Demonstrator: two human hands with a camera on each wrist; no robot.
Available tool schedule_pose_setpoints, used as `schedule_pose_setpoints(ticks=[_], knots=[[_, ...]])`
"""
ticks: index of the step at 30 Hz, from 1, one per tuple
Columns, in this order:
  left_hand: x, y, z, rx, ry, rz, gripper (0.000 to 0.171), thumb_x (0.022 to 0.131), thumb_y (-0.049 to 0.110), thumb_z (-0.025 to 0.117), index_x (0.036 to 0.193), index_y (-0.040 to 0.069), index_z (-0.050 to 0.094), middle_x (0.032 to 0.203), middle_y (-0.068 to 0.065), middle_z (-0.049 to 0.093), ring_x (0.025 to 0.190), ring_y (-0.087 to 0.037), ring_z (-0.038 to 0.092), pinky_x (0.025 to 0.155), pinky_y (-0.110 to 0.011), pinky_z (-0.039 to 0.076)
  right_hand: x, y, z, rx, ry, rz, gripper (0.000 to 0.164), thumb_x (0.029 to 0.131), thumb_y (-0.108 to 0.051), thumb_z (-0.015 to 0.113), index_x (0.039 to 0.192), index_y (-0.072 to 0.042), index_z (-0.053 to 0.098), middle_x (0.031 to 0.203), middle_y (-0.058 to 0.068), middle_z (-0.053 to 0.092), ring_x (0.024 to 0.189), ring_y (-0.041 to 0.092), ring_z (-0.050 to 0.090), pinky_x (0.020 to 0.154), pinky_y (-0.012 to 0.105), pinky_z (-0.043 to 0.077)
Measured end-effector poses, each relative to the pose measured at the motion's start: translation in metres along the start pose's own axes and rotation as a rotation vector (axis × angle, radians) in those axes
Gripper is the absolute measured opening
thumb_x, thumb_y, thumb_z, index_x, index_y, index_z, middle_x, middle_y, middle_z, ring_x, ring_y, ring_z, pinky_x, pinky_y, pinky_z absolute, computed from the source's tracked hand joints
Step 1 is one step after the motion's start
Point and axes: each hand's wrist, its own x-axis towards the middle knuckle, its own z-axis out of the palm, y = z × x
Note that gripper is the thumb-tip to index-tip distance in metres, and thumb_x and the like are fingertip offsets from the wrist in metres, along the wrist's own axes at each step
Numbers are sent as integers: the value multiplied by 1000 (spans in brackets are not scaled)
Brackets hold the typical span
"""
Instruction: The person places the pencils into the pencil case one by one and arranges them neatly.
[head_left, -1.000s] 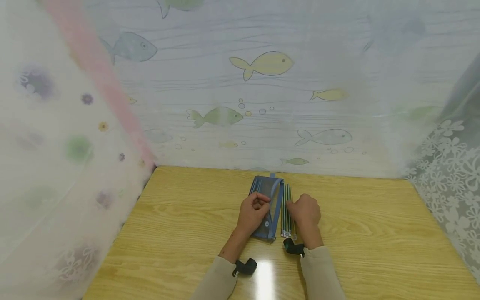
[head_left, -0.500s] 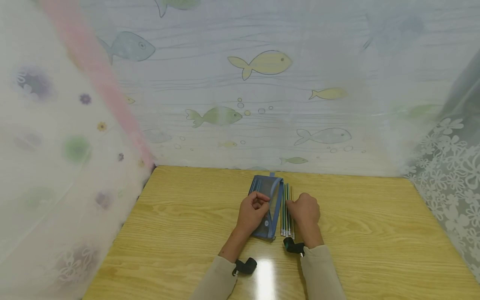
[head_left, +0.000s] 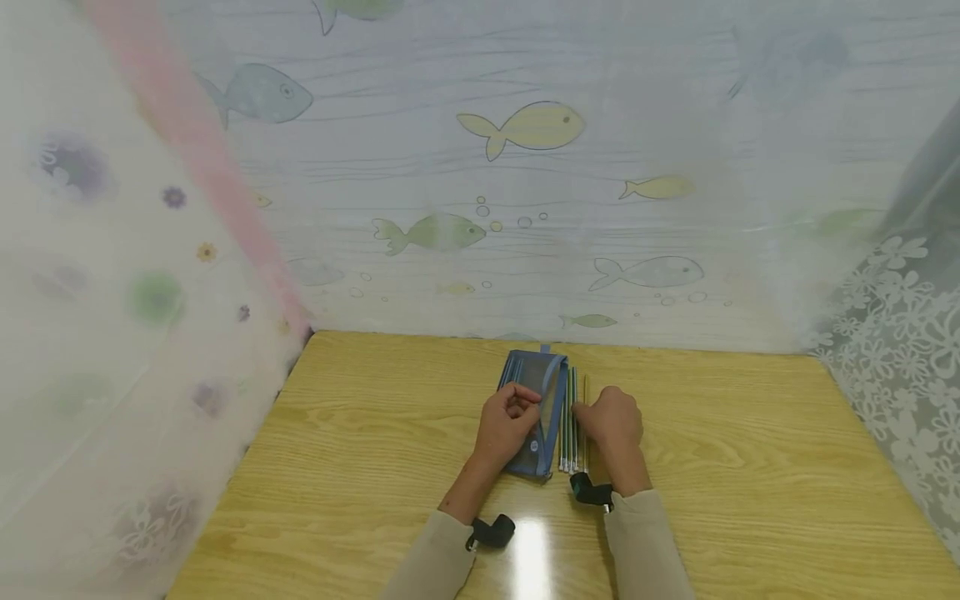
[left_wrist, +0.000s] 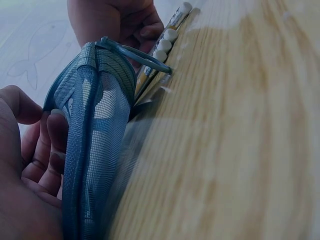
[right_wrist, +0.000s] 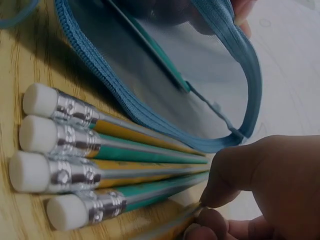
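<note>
A blue mesh zip pouch (head_left: 532, 369) lies on the table with its zip side spread open. My left hand (head_left: 502, 429) pinches the upper zip edge between thumb and fingers; blue pencil-like shapes show through the mesh at its left. Close along the pouch's right side lies a row of several green and yellow pencils (right_wrist: 145, 152), their white erasers toward me. My right hand (head_left: 613, 419) is just right of that row. In the right wrist view its thumb and fingertips pinch a yellow pencil (right_wrist: 172, 223), slightly apart from the others. A thin green item (right_wrist: 155, 47) shows inside the pouch.
The wood-grain table (head_left: 750, 467) reaches back to a fish-print curtain (head_left: 540, 208). A floral curtain (head_left: 112, 333) hangs at the left, a white lace one (head_left: 907, 350) at the right. Black cameras (head_left: 492, 532) sit at both wrists.
The yellow pencil has separated from the row, leaving a visible gap. The other pencils have shifted slightly left, closer to the pouch. My left hand stays where it was on the pouch.
</note>
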Motion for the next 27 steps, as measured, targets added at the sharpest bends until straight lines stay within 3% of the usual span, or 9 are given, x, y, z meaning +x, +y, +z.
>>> schedule_pose_setpoints(ticks=[17,27], knots=[[0,1,1,12,14,-16,15,94,-10,60,106,-10,69,87,-22,68,60,-7,58,58,-21,51,5,7,-7,15,-82,-53,55,95,-38,69,48,-18,50,49,-4,45,48,17,45,45,30,34],[1,-2,2,14,6,-20,15,95,-10,60,107,-10,69,87,-22,68,60,-6,58,58,-21,51,8,11,-7,42,-114,-68,50,95,-37,68,51,-15,56,51,-3,51,49,18,49,46,30,37]])
